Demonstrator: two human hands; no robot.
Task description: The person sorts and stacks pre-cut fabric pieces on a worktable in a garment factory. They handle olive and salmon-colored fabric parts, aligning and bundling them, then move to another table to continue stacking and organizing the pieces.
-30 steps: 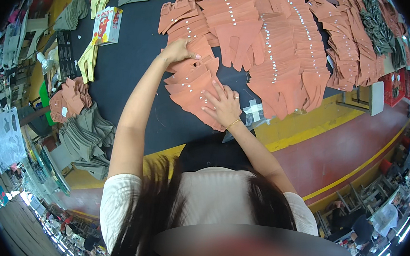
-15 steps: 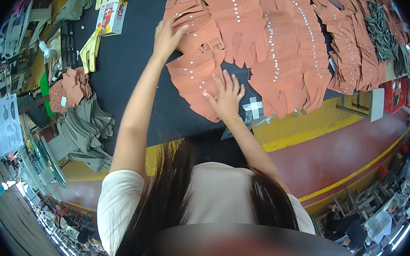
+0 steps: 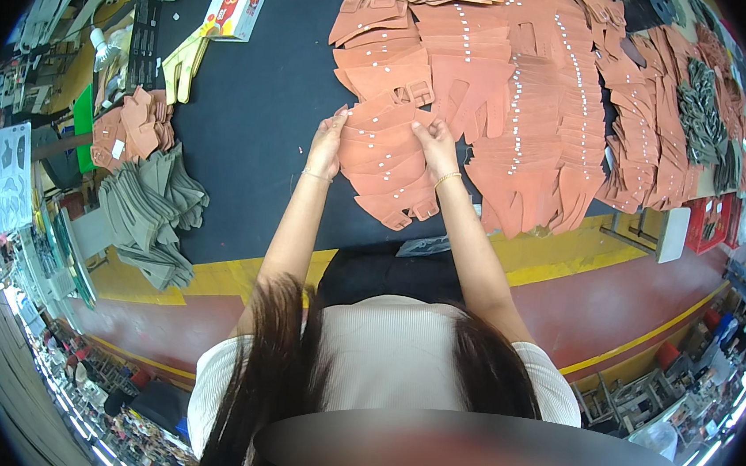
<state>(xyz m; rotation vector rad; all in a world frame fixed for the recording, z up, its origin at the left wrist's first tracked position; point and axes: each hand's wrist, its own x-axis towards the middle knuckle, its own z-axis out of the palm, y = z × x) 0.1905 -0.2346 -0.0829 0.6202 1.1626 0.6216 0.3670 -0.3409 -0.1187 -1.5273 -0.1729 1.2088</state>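
A fanned stack of flat salmon-coloured cut pieces [image 3: 384, 158], overlapping and dotted with small white labels, lies in front of me on the dark table. My left hand [image 3: 325, 147] grips its left edge, thumb on top and the other fingers mostly hidden. At the right edge, my right hand [image 3: 438, 148] is closed in a pinch on the same stack. Some of the pieces have squarish cut-outs at their ends. Just beyond lies another overlapping row of salmon pieces [image 3: 379, 65], close to the held stack.
Long rows of labelled salmon pieces [image 3: 539, 114] cover the right side of the table [image 3: 257, 134]. Grey-green pieces [image 3: 149, 205] lie in piles at the left. A printed box [image 3: 236, 8] stands near yellow pieces [image 3: 184, 64]. Past the right edge is a red crate [image 3: 707, 222].
My left hand has come nearer to me, onto the near stack's left edge. My right hand has gone from resting spread on the pieces to pinching their right edge. The view has shifted.
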